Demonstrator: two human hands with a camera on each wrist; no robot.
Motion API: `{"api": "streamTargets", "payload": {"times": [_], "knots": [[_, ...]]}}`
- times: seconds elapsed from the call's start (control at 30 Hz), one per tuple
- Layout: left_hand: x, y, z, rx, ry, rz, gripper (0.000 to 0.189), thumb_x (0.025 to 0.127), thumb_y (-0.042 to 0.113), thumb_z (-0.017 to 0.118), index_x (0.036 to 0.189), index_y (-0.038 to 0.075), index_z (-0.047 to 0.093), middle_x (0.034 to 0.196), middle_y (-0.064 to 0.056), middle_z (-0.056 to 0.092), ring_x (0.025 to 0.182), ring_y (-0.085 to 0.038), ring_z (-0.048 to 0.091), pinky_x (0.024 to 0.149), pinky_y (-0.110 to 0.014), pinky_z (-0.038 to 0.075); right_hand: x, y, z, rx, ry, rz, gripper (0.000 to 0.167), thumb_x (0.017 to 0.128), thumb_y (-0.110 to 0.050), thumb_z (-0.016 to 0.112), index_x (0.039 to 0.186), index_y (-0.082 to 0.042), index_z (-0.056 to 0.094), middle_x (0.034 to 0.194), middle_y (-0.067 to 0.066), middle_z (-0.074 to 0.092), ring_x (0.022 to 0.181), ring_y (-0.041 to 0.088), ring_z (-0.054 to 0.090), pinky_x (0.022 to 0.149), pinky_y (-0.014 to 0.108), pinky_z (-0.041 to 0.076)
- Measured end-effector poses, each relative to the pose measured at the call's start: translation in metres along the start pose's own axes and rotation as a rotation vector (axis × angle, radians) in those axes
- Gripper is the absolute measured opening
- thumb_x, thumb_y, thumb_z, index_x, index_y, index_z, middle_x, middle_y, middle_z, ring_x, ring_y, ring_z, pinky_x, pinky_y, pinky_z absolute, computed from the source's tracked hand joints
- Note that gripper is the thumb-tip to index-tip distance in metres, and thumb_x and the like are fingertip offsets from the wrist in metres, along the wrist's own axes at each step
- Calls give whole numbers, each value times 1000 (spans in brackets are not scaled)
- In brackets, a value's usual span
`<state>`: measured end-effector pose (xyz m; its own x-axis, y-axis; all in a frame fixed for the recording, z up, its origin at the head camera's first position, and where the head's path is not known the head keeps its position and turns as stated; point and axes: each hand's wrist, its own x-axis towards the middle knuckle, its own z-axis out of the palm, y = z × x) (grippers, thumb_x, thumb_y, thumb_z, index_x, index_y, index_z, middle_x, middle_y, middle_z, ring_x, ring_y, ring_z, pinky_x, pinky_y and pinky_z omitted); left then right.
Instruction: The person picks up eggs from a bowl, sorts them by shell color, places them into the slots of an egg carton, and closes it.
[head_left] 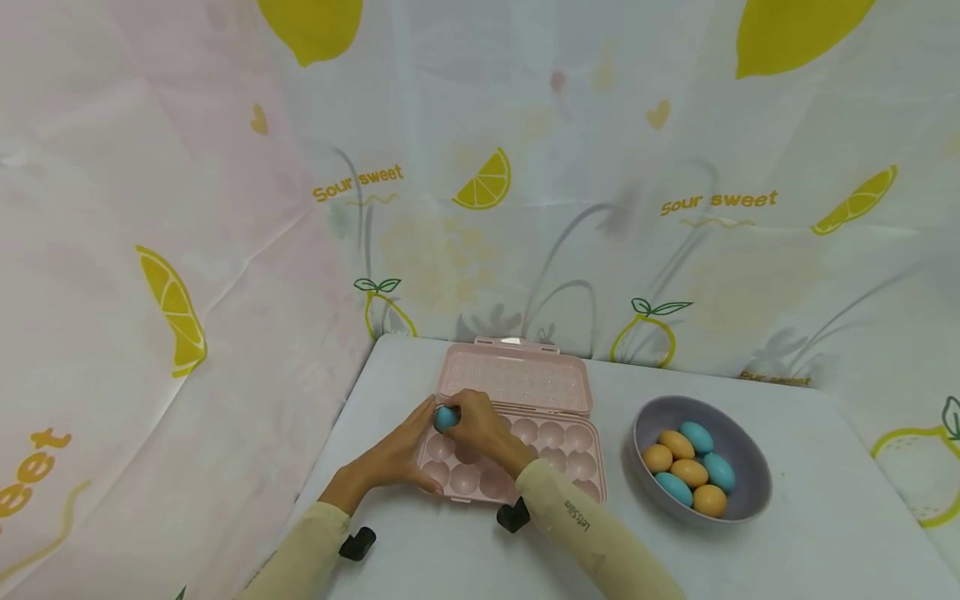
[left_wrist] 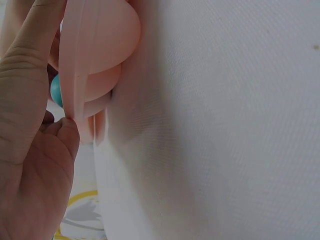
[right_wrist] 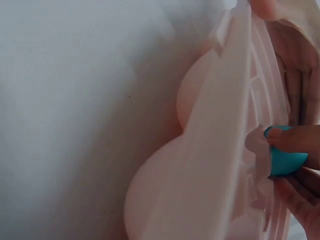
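Note:
A pink plastic egg carton (head_left: 465, 479) lies with its lid (head_left: 517, 375) raised at the back and rows of round cups in its base. My right hand (head_left: 483, 425) reaches over the base and pinches a blue egg (head_left: 446, 418) at the back left cup. In the right wrist view, thumb and fingers press round the blue egg (right_wrist: 287, 161), close at the carton's inner wall. At the carton's left side, my left hand (head_left: 401, 454) holds the edge, thumb by the front corner and fingers toward the back. Its fingertips (left_wrist: 69, 131) meet the rim in the left wrist view.
To the right stands a grey-purple bowl (head_left: 759, 492) holding several blue and orange eggs (head_left: 690, 473). Both rest on a white table (head_left: 810, 467). A lemon-print cloth (head_left: 570, 250) rises behind the table and along its left side.

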<state>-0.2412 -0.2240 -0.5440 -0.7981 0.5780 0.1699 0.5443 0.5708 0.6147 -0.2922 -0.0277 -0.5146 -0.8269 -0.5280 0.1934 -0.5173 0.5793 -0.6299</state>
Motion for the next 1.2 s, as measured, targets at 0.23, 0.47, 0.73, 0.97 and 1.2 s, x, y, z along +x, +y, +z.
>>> {"api": "streamTargets", "payload": {"times": [0.23,0.47,0.73,0.97,1.2], "knots": [[0,0,0,-6,-1,-9,143,58,62,85,153,-6,2,162,-18,5,148,-25,8,116,-42,18,-3,0,1,-25,10,0,34,73,-7,84,106,-3,74,96,4,69,88,12,62,80,24,53],[-1,3,0,-7,-7,-23,144,56,61,86,153,-7,4,161,-21,6,148,-29,8,115,-47,21,-7,2,-13,-12,34,-39,43,74,-11,85,112,2,71,101,10,68,92,20,63,79,27,54],[3,5,0,-1,3,-54,147,53,63,87,154,-5,5,161,-19,7,148,-29,9,115,-46,21,-21,28,-78,-102,183,-124,41,74,-12,84,108,6,70,102,17,69,90,30,65,73,34,57],[2,4,0,12,32,-19,146,53,61,88,152,-9,7,160,-24,9,147,-32,11,114,-48,21,-61,75,-152,-217,327,-99,33,75,-7,82,102,9,71,96,20,70,86,34,66,72,43,57],[0,3,2,11,22,-14,145,55,61,87,152,-8,6,160,-23,9,147,-32,11,115,-47,21,-116,117,-207,-314,282,79,24,81,-5,76,99,10,71,95,23,69,87,38,66,72,48,56]]}}
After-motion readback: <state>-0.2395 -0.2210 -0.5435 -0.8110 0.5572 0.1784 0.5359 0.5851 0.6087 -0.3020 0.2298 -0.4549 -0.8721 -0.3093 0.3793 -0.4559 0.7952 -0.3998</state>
